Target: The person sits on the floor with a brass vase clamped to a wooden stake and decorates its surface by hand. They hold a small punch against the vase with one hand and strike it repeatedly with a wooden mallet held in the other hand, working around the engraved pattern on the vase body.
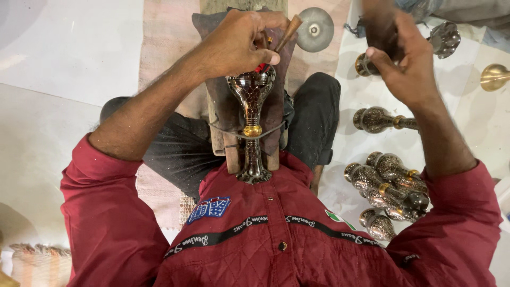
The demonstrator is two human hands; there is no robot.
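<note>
An engraved dark metal vase (252, 119) with a brass ring lies lengthwise on a wooden board (226, 106) across my lap, strapped down by a thin band. My left hand (239, 42) is closed around a small wooden-handled chisel (287, 33), its tip set on the vase's bulb near a red mark. My right hand (401, 50) is raised to the right, gripping a dark tool that is blurred and mostly hidden in the fist.
Several finished engraved vases (390, 186) lie on the floor at right, with one more (380, 119) apart from them. A round metal disc (315, 29) sits beyond the board, a brass piece (494, 77) at far right. A striped cloth covers the floor.
</note>
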